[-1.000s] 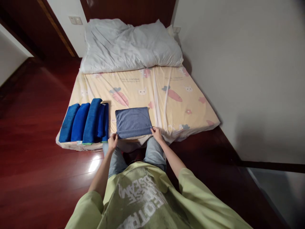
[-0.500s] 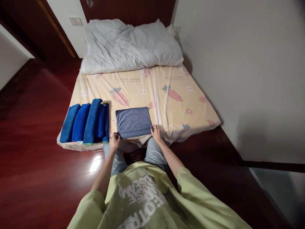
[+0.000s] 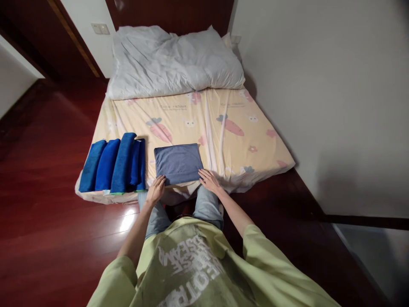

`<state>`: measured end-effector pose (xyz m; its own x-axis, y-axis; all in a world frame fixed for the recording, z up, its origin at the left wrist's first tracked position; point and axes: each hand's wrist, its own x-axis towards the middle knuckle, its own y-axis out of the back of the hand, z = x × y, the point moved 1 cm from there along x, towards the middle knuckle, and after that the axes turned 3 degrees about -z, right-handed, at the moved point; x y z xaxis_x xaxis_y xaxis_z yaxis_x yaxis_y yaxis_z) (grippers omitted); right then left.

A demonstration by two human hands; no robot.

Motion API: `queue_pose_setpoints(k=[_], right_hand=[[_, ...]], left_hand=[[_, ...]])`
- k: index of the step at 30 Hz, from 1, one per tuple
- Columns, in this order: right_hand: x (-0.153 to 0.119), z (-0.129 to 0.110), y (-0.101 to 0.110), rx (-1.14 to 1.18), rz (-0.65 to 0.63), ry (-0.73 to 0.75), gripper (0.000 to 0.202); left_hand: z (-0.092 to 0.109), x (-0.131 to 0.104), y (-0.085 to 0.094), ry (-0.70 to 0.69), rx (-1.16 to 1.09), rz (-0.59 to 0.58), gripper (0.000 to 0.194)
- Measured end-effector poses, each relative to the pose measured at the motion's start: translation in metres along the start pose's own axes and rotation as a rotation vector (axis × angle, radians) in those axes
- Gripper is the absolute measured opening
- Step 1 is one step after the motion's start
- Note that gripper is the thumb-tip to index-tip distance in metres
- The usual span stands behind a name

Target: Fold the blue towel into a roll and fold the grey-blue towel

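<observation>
Fabric in grey-blue, a folded towel (image 3: pixel 178 163), lies flat at the near edge of the bed (image 3: pixel 223 145), right in front of the person's knees. The left hand (image 3: pixel 156 190) rests with its fingers spread and open on the towel's near left corner; the right hand (image 3: pixel 209 181) lies flat and open against the near right corner, fingers together, gripping nothing. Both hands press or smooth rather than pinch.

As a judgement, the folding looks well along: the towel is already a neat rectangle with square edges, and beside it on the left a row of bright blue rolled towels (image 3: pixel 111 164) stands finished, touching one another and sitting close to the grey one without overlapping it. What remains appears to be a last fold or roll of this piece, so it matches its neighbours.

The towel's front edge sits just at the mattress rim, where the sheet drops to the dark wooden floor (image 3: pixel 47 221), so there is little margin toward the person. Beyond it the carrot-print sheet is open up to the white duvet (image 3: pixel 172 59) at the head. On the right, the wall (image 3: pixel 319 106) runs close along the bed.
</observation>
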<state>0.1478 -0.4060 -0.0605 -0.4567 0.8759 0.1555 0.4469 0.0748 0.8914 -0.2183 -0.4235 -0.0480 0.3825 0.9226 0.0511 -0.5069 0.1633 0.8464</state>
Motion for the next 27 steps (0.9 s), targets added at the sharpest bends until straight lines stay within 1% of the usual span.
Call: queue_pose_setpoints(k=[5,9,15,19,24,27], right_hand=[[-0.002,0.003,-0.004,0.007,-0.024,-0.028,0.057],[0.000,0.005,-0.007,0.032,-0.021,-0.047,0.060],[0.003,0.007,-0.003,0.086,-0.020,-0.061,0.065],[0.004,0.006,-0.003,0.107,-0.002,-0.067,0.063],[0.012,0.009,-0.006,0.190,0.088,-0.139,0.056],[0.016,0.012,-0.007,0.248,0.124,-0.180,0.051]], left_hand=[[-0.004,-0.006,-0.005,0.037,0.006,-0.053,0.060],[-0.008,-0.005,-0.006,0.049,-0.006,-0.040,0.069],[-0.013,-0.002,-0.007,0.067,-0.033,-0.030,0.072],[-0.014,0.001,-0.004,0.077,-0.066,-0.014,0.069],[-0.017,0.006,0.001,0.066,-0.117,0.030,0.063],[-0.020,0.008,0.005,0.091,-0.133,0.045,0.061]])
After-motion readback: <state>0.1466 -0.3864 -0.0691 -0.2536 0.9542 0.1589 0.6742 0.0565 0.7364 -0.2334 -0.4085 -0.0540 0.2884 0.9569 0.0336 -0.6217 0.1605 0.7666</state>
